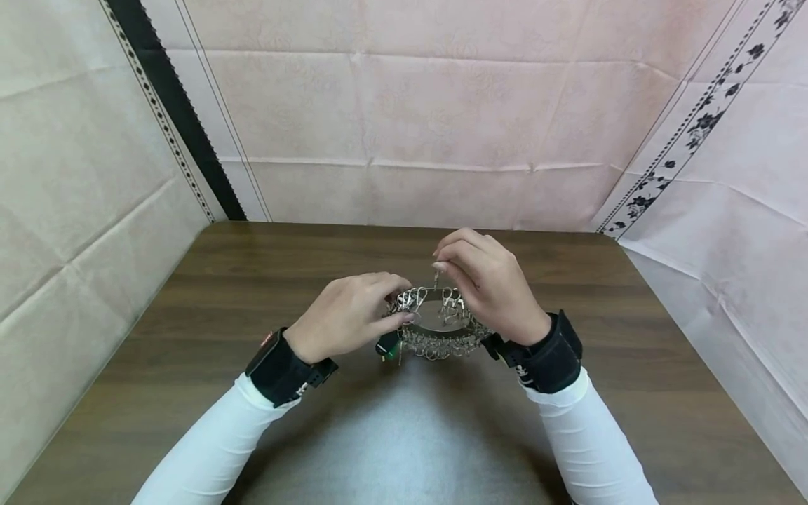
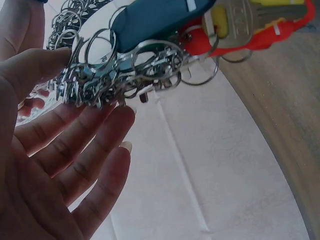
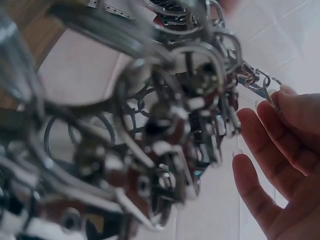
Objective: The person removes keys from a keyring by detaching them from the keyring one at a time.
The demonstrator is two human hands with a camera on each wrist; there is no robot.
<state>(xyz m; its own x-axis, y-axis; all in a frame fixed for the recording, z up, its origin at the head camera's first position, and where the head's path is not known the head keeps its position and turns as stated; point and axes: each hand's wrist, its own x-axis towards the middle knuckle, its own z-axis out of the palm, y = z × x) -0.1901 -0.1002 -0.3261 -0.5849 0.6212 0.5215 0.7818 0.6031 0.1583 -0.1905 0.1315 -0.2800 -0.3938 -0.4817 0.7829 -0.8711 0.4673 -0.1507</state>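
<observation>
A round band hung all about with metal split rings and clasps (image 1: 437,346) is held up between my two hands over the table. My left hand (image 1: 353,312) grips its left side, thumb in front and fingers behind. In the left wrist view a dark blue fob (image 2: 160,26) and a red and yellow piece (image 2: 200,42) hang there among the split rings (image 2: 150,65). At the far side of the band, my right hand (image 1: 491,284) pinches a small metal split ring with its chain (image 3: 272,100) between thumb and forefinger, pulled upward. Clasps close to the right wrist camera are blurred.
Beneath the hands is a brown wooden table (image 1: 303,421). Pale cloth (image 1: 379,112) hangs behind it, with more cloth at both sides. Each wrist wears a black strap (image 1: 284,368) over a white sleeve (image 1: 208,442).
</observation>
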